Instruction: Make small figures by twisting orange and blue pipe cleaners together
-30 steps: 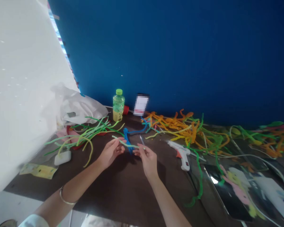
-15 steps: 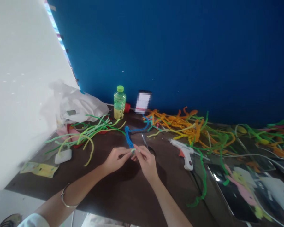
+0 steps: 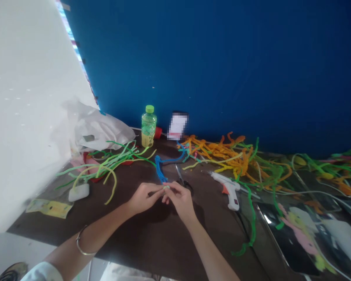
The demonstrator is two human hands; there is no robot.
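Note:
My left hand (image 3: 142, 197) and my right hand (image 3: 178, 198) meet at the fingertips above the dark tabletop (image 3: 140, 234). Both pinch a short pale green pipe cleaner (image 3: 165, 187), most of it hidden by my fingers. A blue pipe cleaner (image 3: 159, 169) runs from just above my fingertips up and to the right. Steel scissors (image 3: 179, 175) lie just beyond my right hand, partly hidden by it. To the right of that hand rests a white glue gun (image 3: 228, 191). A metal bangle (image 3: 83, 242) circles my left wrist.
Loose green pipe cleaners (image 3: 111, 168) lie to the left, and an orange and green heap (image 3: 222, 152) to the right. A bottle (image 3: 149, 127), white plastic bag (image 3: 102, 132) and white block (image 3: 78, 192) stand nearby. Blue and white walls border the table.
My hands have closed together, and the pale green pipe cleaner once stretched between them is now mostly inside my fingertips. The view has shifted slightly.

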